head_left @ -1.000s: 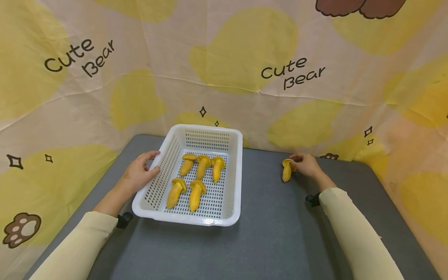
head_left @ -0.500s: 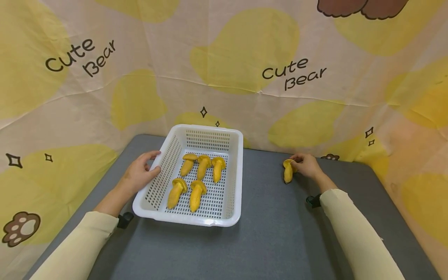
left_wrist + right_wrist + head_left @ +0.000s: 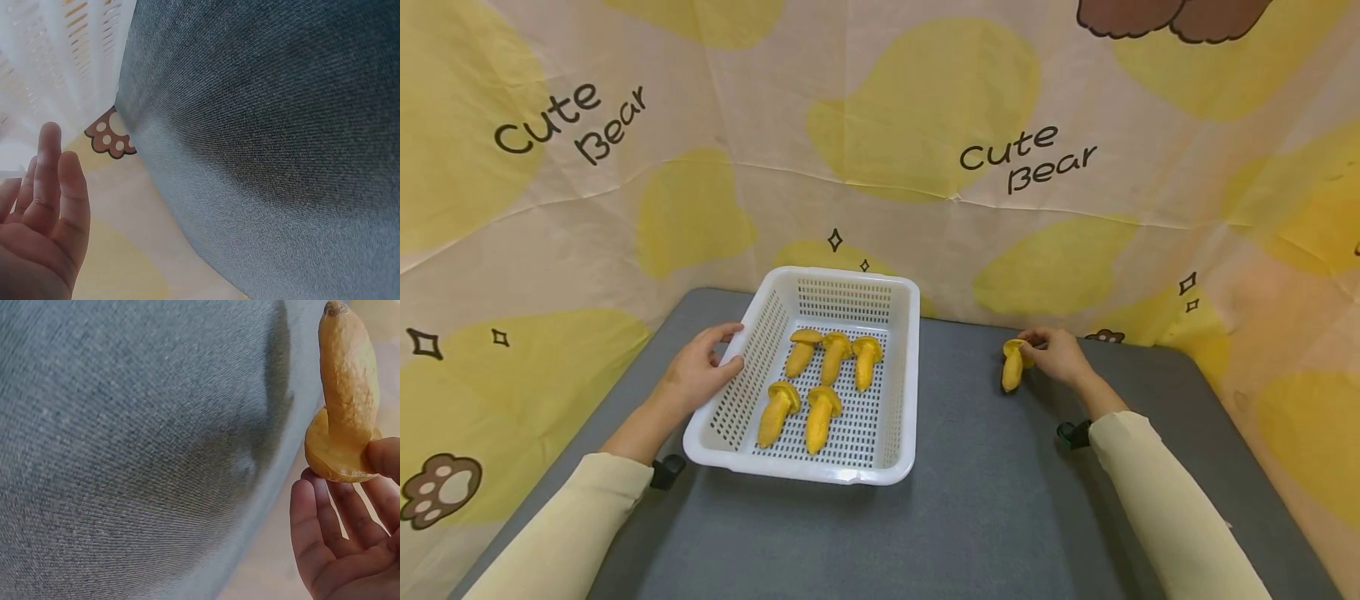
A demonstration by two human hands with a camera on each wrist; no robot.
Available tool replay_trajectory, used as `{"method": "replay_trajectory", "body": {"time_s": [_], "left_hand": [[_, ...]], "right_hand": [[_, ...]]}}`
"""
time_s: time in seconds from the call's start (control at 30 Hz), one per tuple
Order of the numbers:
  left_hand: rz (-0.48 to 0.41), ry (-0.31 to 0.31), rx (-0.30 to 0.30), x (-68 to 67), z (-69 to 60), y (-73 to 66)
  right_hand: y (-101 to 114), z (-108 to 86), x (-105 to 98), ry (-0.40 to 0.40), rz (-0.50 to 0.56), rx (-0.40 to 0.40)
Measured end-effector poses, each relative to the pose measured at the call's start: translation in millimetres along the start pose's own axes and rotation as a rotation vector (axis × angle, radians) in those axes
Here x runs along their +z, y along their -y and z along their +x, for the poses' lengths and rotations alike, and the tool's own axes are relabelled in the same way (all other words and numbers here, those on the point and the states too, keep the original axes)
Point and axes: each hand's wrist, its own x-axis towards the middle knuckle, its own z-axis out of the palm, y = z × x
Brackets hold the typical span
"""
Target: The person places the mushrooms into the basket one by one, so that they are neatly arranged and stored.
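Observation:
A white slotted plastic basket stands left of the middle of the table. Several yellow mushrooms lie inside it in two rows, caps toward the far side. My left hand loosely holds the basket's left rim, thumb over the edge and fingers against the outside; the left wrist view shows those fingers beside the slotted wall. At the far right, my right hand pinches one more yellow mushroom by its cap. Its stem points toward me, with a shadow on the table beside it.
A dark grey table lies under everything. Right behind it hangs a cream and yellow cloth printed with "Cute Bear". A black wrist strap is on the left wrist.
Very little differs. The pinched mushroom's stem end has shifted slightly left, and the right forearm a little to the right. The left hand and the basket stay put.

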Motion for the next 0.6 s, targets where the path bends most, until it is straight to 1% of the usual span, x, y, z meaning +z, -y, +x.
{"method": "replay_trajectory", "body": {"time_s": [0.27, 0.6], "left_hand": [[-0.001, -0.004, 0.002, -0.2, -0.2, -0.4], [-0.006, 0.003, -0.008, -0.9, -1.5, -3.1]], "right_hand": [[9, -3.0, -1, -0.022, 0.005, -0.019], [19, -8.3, -5, -0.02, -0.001, -0.045]]}}
